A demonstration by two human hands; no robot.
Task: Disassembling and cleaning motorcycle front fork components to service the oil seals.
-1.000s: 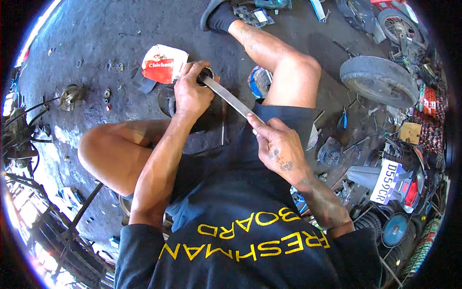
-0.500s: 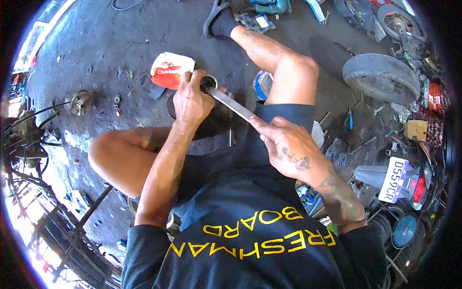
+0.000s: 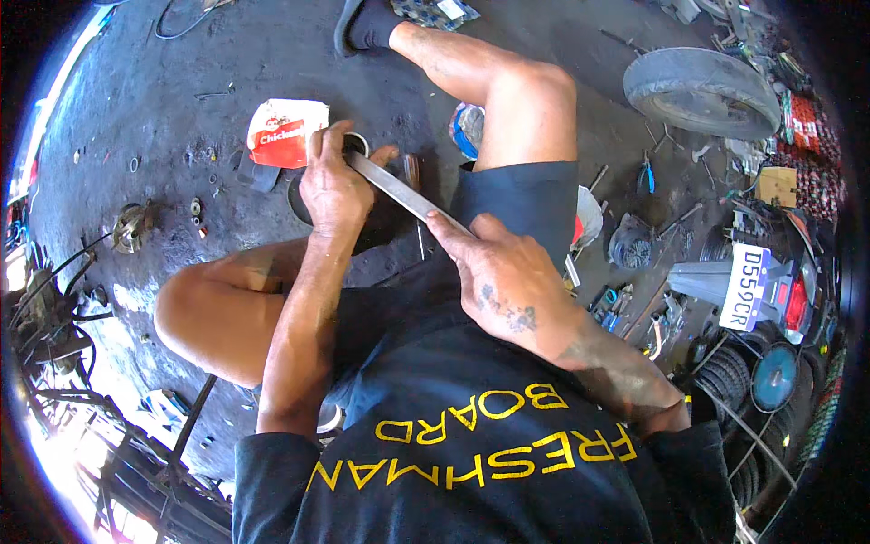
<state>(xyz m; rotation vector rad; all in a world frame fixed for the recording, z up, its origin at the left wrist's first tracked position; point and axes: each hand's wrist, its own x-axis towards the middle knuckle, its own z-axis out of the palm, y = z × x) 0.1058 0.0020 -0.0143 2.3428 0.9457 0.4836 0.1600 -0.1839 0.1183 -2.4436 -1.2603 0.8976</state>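
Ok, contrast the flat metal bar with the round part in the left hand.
The flat metal bar is long and straight, while the round part has a circular rim. The bar is silvery; the round part looks dark inside. The right hand grips the bar; the left hand holds the round part.

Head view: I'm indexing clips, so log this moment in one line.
left hand: holding hollow round part; right hand: gripping flat bar; bar: far end at part's opening; tire: at right
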